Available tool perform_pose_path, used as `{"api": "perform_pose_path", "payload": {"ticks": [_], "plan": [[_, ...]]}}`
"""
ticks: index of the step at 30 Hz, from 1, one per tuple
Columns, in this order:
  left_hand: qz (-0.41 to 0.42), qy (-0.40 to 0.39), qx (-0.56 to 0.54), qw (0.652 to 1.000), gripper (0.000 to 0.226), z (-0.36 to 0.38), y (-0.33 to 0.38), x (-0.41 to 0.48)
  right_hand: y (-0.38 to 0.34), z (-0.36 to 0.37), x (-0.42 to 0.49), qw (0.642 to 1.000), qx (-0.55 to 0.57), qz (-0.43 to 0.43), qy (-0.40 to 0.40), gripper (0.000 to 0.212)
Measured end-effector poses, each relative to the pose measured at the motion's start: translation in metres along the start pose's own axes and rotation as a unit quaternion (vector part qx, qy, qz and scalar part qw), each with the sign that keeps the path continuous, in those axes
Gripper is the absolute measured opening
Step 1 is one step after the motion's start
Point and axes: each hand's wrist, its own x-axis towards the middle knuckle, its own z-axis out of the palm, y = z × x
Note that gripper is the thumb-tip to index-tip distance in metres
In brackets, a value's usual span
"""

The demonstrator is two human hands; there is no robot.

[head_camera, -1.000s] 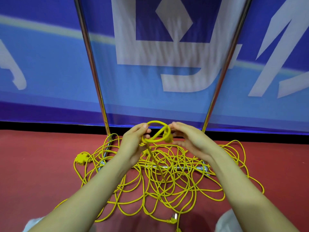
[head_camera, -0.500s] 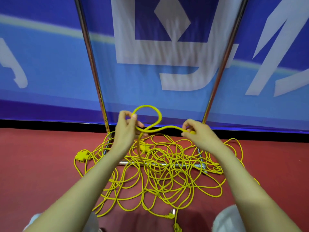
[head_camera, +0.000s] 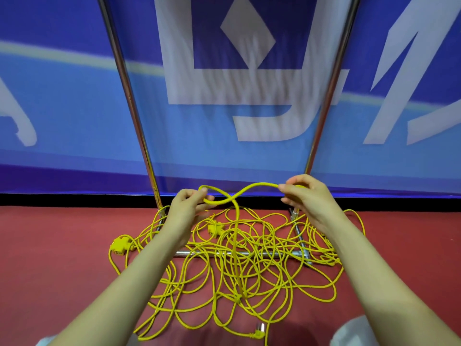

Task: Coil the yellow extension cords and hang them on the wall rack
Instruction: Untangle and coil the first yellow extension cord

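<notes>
1. Both forearms reach forward and down. The hands are level with each other and well apart, above the red floor (head_camera: 50, 245) and in front of the lower edge of the blue banner (head_camera: 74, 108).
2. The left hand (head_camera: 189, 208) has its fingers curled round a small loop of the yellow cord (head_camera: 249, 189), so it is gripping, with the back of the hand facing us.
3. The right hand (head_camera: 306, 198) pinches the same cord between thumb and forefinger, with the other fingers bent below. A yellow bit shows behind the fingertips; I can't tell if it's a plug.
4. The held span arcs between the hands. It crosses itself just beside the left hand, and one strand drops straight down from there.
5. That strand ends in the tangled pile (head_camera: 274, 278) on the floor, which lies under and between the forearms.
6. A socket block (head_camera: 121, 245) sits at the pile's left edge. A second connector (head_camera: 215, 227) is near the left wrist, and an angled plug (head_camera: 259, 330) lies at the near edge.
7. The pile is draped over the rack's base bar (head_camera: 272, 253). Its left upright (head_camera: 129, 106) and right upright (head_camera: 329, 96) rise behind the hands and lean outward.
</notes>
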Motion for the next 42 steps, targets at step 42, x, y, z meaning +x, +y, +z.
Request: {"api": "perform_pose_path", "payload": {"ticks": [42], "plan": [[-0.051,-0.336,0.311,0.888,0.02,0.008,-0.042,-0.007,0.003,0.066,0.002,0.966,0.159,0.083,-0.187,0.017]]}}
